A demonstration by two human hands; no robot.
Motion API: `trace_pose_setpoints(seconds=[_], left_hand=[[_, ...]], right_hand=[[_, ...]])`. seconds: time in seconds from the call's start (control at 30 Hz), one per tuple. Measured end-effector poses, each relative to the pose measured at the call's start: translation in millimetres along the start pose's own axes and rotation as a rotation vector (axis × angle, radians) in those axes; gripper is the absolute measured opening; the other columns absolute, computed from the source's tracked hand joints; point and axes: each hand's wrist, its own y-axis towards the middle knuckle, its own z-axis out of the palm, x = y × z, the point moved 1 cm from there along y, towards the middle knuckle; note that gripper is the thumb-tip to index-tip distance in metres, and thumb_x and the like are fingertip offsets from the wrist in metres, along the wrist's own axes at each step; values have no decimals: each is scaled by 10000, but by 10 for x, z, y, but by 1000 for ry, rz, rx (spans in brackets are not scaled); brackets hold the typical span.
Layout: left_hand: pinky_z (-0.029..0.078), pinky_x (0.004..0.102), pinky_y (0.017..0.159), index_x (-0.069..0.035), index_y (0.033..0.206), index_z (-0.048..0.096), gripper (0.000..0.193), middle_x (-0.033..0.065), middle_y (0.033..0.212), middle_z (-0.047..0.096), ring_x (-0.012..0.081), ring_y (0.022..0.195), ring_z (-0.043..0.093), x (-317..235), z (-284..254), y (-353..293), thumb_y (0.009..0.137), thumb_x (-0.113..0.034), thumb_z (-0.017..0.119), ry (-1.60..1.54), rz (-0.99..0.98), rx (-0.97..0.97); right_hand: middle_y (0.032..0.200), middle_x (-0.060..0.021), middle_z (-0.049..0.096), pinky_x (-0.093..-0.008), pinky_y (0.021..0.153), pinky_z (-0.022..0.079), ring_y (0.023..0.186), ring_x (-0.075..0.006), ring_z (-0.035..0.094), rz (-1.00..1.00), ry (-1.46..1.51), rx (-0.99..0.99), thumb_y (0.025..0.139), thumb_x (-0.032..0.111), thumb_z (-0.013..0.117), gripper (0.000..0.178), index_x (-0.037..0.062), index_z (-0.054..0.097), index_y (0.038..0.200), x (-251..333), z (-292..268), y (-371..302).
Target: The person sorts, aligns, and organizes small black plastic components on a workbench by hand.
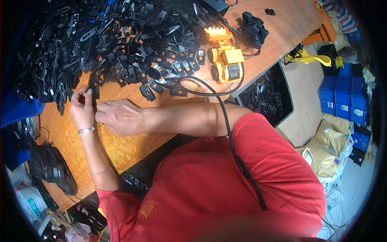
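Note:
My left hand (pixel 82 108), with a silver bracelet at its wrist, is pinched at the near edge of a large heap of black plastic parts (pixel 84 44). Between its thumb and fingertips is a slim black plastic strip (pixel 94 94). Close on its right, my right hand (pixel 120 117) is curled with the fingers bent toward the strip's lower end. What those fingers grip is hidden under the hand. Small black clip-like pieces with square openings, one of them a loose clip (pixel 147 92), lie beyond my right forearm.
A yellow toy loader (pixel 227 58) stands right of the heap, beside a coiled black cable (pixel 254 32). Another black cable (pixel 223 109) crosses my right arm. Right of the wooden table (pixel 133 155) is a black bin (pixel 264 97) of parts. A black bag (pixel 52 167) lies at left.

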Motion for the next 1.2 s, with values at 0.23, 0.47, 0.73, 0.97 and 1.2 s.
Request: trace_pose_setpoints(seconds=[0.23, 0.47, 0.73, 0.97, 1.2], left_hand=[[506, 286, 656, -4, 1002, 692, 201, 0, 784, 675, 101, 702, 596, -143, -60, -45, 942, -156, 809, 113, 38, 33], [490, 277, 684, -17, 976, 621, 242, 18, 852, 635, 112, 727, 560, -418, -204, -400, 857, -21, 831, -52, 67, -74], [507, 316, 865, -27, 949, 631, 195, 77, 1006, 636, 186, 963, 611, 37, -634, -999, 861, 84, 766, -76, 128, 38], [539, 405, 955, -29, 1048, 717, 129, 125, 1102, 722, 304, 1072, 680, -1365, -151, -172, 927, -62, 748, 89, 596, 26], [521, 430, 980, -142, 1233, 705, 358, 51, 1276, 670, 286, 1237, 617, -2748, 1208, 300, 891, -214, 786, 150, 1187, 184]], right_hand=[[1016, -220, 650, -536, 737, 578, 908, -428, 697, -1, -1, 19, 825, 72, 690, 185, 10, 672, 998, 18, -2, 8], [1011, -162, 628, -482, 755, 589, 954, -378, 694, -31, -70, -8, 832, 93, 716, 181, 47, 653, 995, -53, -20, -15], [990, -146, 630, -467, 752, 585, 960, -348, 670, -74, -105, -12, 834, 92, 719, 131, 29, 658, 931, 46, -48, -11], [1045, -175, 682, -467, 766, 584, 1022, -363, 680, -125, -212, 45, 809, 60, 679, 171, 21, 685, 975, -25, 81, -111], [871, -193, 728, -533, 759, 565, 811, -420, 711, -136, -121, 61, 764, 78, 686, 146, 18, 713, 894, -134, 387, -139]])
